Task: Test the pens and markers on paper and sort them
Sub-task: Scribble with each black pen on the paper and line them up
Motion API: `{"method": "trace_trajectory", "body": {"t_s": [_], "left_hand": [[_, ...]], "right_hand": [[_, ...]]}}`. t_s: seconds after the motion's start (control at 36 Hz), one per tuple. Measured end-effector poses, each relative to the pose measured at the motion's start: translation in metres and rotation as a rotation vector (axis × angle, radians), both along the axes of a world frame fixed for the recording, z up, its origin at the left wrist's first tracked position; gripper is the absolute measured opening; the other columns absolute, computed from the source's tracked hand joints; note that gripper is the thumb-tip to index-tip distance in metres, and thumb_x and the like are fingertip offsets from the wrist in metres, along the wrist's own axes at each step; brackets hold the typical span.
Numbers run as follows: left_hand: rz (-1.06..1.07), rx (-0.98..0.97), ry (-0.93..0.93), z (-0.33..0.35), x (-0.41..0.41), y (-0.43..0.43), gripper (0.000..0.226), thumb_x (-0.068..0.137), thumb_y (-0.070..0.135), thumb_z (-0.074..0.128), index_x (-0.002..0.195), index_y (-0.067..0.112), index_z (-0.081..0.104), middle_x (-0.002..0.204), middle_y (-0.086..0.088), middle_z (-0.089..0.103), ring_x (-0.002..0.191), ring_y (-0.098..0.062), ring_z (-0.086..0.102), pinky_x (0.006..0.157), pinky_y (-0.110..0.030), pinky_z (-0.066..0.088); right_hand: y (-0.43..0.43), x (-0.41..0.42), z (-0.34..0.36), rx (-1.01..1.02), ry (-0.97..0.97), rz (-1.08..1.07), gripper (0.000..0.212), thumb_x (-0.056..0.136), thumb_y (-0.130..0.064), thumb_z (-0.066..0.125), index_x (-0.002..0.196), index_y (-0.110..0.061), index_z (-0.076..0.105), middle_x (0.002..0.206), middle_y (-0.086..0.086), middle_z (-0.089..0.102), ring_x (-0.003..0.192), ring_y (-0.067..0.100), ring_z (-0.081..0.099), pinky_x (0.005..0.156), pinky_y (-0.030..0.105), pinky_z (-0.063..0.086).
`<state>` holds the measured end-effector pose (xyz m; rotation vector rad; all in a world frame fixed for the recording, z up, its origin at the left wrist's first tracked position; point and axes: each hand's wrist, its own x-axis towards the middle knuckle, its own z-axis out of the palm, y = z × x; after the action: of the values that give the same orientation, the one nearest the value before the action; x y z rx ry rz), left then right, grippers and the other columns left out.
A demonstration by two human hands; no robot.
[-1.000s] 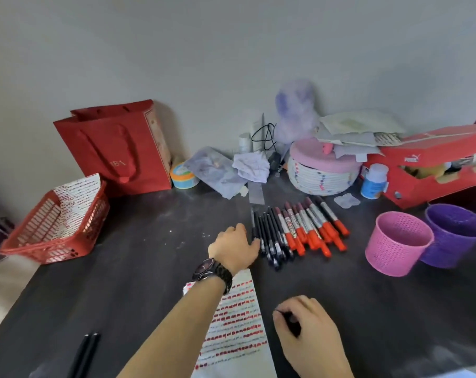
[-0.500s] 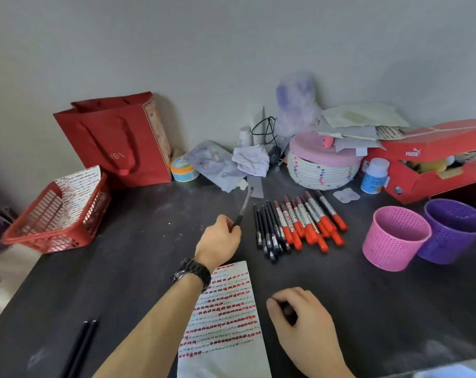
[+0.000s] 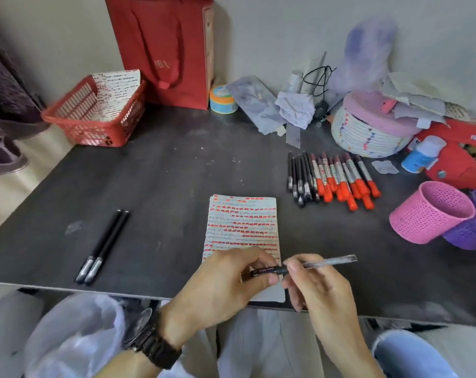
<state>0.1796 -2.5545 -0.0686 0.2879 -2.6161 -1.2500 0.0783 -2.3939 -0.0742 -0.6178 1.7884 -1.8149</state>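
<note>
1. Currently, I see both hands low at the near edge of the dark table (image 3: 163,173), over the bottom of the sheet of paper (image 3: 242,225).
2. Left hand (image 3: 220,285): thumb and curled fingers grip the black end of a pen (image 3: 326,262). A watch (image 3: 149,342) sits on that wrist.
3. Right hand (image 3: 321,293): fingertips pinch the same pen's clear barrel, whose far end sticks out to the right.
4. I cannot tell whether the black end is a cap, or whether the tip touches the paper.
5. The paper lies flat, covered in rows of short red marks.
6. Beyond the paper, to the right: black pens (image 3: 299,178) side by side, just beside red-capped markers (image 3: 343,181).
7. A pair of black pens (image 3: 103,246) lies well left of the paper, the two touching.
8. At the right edge, a pink cup (image 3: 427,214) stands just beside a purple cup (image 3: 473,230).
9. At far left, a red basket (image 3: 95,115) holds another marked sheet.
</note>
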Motion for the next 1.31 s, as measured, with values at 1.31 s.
{"method": "trace_trajectory", "body": {"t_s": [1.31], "left_hand": [[0.234, -0.209, -0.039, -0.058, -0.036, -0.001, 0.078, 0.072, 0.066, 0.069, 0.137, 0.037, 0.038, 0.119, 0.027, 0.048, 0.117, 0.000, 0.045, 0.090, -0.012, 0.033]], "right_hand": [[-0.036, -0.045, -0.030, 0.161, 0.282, -0.260, 0.043, 0.088, -0.030, 0.076, 0.055, -0.026, 0.049, 0.041, -0.001, 0.052, 0.037, 0.013, 0.049, 0.044, 0.019, 0.041]]}}
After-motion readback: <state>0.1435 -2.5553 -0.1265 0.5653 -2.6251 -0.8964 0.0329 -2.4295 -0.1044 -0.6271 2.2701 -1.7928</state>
